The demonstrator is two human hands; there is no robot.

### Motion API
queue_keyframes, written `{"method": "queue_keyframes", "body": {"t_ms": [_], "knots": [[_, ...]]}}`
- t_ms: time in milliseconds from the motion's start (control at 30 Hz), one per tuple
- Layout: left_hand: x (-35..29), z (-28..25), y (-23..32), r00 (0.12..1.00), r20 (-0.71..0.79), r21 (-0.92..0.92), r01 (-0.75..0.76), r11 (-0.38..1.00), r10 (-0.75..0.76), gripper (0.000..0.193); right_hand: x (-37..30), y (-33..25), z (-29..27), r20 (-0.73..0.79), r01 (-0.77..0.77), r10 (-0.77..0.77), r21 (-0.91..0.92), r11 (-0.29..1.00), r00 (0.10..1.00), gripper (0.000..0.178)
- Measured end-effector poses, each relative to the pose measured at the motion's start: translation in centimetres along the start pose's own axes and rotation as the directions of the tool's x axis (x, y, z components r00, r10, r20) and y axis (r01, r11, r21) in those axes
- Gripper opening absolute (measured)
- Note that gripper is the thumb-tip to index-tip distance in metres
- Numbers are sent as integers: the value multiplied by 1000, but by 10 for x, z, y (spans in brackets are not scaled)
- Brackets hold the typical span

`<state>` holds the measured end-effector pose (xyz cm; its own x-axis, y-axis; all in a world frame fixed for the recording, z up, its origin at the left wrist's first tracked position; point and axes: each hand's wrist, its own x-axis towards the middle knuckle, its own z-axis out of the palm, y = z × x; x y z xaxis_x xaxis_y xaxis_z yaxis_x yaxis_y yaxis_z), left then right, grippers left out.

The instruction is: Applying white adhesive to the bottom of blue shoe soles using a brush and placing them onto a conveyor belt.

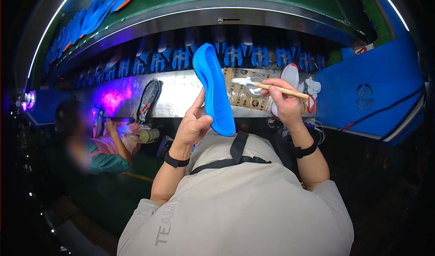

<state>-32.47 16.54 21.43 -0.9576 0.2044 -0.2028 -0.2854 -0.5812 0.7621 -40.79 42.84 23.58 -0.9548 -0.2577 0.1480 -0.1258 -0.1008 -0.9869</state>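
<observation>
Holding blue sole clamped in left fingers over tabletop edge, lengthwise fore-and-aft, while pinching brush between right fingers, pointed tip-first leftward toward sole, visibly apart.

The person wears a pale grey-beige T-shirt, its short left sleeve and right sleeve plain. Darker grey block lettering runs down the shirt's left side. I see a narrow black strap round the front, joined by a second black strap. Black wristbands circle the left wrist and right wrist; both forearms are bare.
</observation>
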Motion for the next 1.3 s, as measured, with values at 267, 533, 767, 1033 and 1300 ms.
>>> {"method": "queue_keyframes", "body": {"t_ms": [267, 533, 767, 1033, 1300], "knots": [[-1, 24, 15, 996, 92, -53, 24, 998, -19, 107, 12, -14, 4, 96, 110, -99, -113, 988, 990, 20], [-3, 30, 20, 996, 86, -37, 32, 999, -28, 107, 12, -29, 0, 179, 369, -324, -396, 841, 929, 18], [1, 28, 24, 994, 108, -19, 18, 1000, -16, 107, -7, -37, 4, 137, 255, -219, -360, 898, 966, 15], [7, 28, 32, 994, 99, 31, -58, 998, 55, 106, -23, -45, 2, 158, 193, -149, -315, 929, 976, 17], [9, 28, 36, 992, 97, 91, -91, 992, 83, 110, -36, -48, 3, 146, 192, -157, -274, 942, 977, 13]]}}
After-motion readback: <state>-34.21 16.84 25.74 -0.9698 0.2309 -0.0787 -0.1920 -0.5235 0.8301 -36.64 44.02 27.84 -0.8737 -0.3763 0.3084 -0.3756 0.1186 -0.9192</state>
